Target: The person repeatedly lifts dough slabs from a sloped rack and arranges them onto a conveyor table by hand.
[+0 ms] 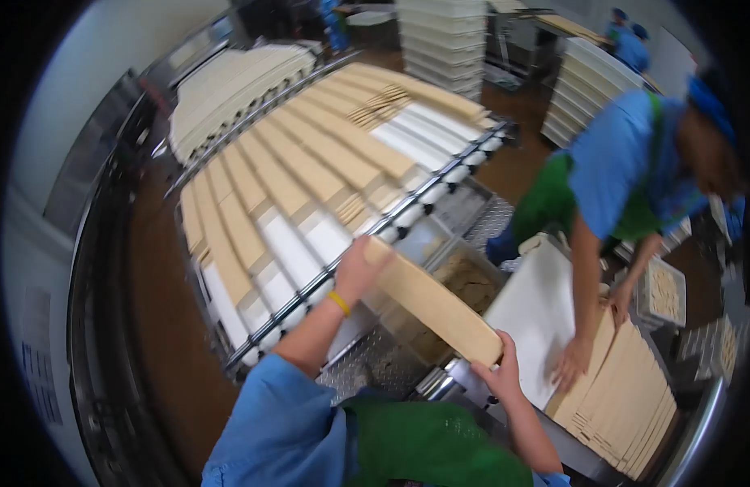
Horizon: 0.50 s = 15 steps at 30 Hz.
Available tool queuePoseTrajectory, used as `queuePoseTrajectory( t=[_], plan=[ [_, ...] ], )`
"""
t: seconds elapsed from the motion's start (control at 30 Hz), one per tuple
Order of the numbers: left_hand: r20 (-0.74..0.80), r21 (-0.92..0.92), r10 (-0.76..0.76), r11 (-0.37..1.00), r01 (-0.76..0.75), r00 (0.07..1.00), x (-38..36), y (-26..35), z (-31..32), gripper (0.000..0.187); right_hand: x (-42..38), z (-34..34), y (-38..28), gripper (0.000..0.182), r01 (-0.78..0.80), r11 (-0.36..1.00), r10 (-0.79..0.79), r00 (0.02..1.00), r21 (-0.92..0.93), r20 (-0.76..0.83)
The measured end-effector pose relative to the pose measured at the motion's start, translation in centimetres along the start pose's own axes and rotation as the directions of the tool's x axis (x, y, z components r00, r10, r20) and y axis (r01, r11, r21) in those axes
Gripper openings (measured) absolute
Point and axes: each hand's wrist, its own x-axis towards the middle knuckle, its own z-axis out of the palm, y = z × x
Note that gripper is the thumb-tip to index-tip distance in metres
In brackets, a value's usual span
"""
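tan strip (434, 302), one, two hands (357, 272) (500, 369).

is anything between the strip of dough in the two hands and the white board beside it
Nothing visible does. The left hand and right hand hold the dough strip by its ends, and the gap to the white board looks open. A co-worker's hand rests at its far edge.

no readable text, labels or numbers anywhere

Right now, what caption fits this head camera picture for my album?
Two hands, left hand and right hand, lift a long dough strip off the conveyor.
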Motion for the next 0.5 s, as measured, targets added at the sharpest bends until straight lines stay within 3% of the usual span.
queuePoseTrajectory(
  t=[0.07, 0.13, 0.2, 0.27, 0.3, 0.33, 0.37, 0.43, 0.5],
  plan=[
    [-0.098, -0.049, -0.074, 0.996, 0.07, 0.992, 1.3, -4.6, -6.5, 0.051, 1.1, 5.3, -2.5, 0.059, -0.136, 0.913, 0.09, 0.987, 0.384, 0.134],
    [-0.179, -0.062, -0.153, 0.988, 0.145, 0.972, 1.9, -10.9, -12.1, 0.039, 2.1, 10.6, -5.9, 0.056, -0.094, 0.852, -0.055, 0.962, 0.515, 0.266],
    [-0.251, -0.088, -0.283, 0.959, 0.269, 0.926, 0.7, -15.8, -17.8, 0.035, 2.7, 15.4, -9.4, 0.056, -0.174, 0.858, -0.065, 0.896, 0.483, 0.439],
    [-0.271, -0.072, -0.374, 0.927, 0.369, 0.887, -1.4, -22.2, -22.6, 0.035, 2.4, 20.8, -10.0, 0.058, -0.101, 0.935, -0.105, 0.837, 0.339, 0.538],
    [-0.265, -0.05, -0.405, 0.912, 0.407, 0.875, -2.3, -26.2, -24.4, 0.035, 2.1, 22.2, -13.9, 0.061, -0.135, 0.93, -0.112, 0.782, 0.342, 0.613],
    [-0.271, -0.083, -0.454, 0.89, 0.449, 0.849, -3.6, -28.1, -26.0, 0.035, 1.3, 25.1, -13.4, 0.061, -0.135, 0.931, -0.125, 0.756, 0.34, 0.642],
    [-0.334, -0.047, -0.439, 0.891, 0.451, 0.834, -5.0, -30.1, -27.1, 0.034, 0.4, 27.4, -14.2, 0.064, -0.265, 0.897, -0.076, 0.698, 0.354, 0.712],
    [-0.239, -0.066, -0.533, 0.843, 0.534, 0.812, -6.9, -34.0, -29.1, 0.033, -1.4, 31.4, -14.9, 0.061, -0.295, 0.904, -0.058, 0.631, 0.309, 0.773],
    [-0.208, -0.11, -0.503, 0.864, 0.491, 0.839, -7.6, -36.9, -29.3, 0.032, -3.0, 35.4, -13.9, 0.061, -0.344, 0.896, -0.052, 0.545, 0.28, 0.837]
  ],
)
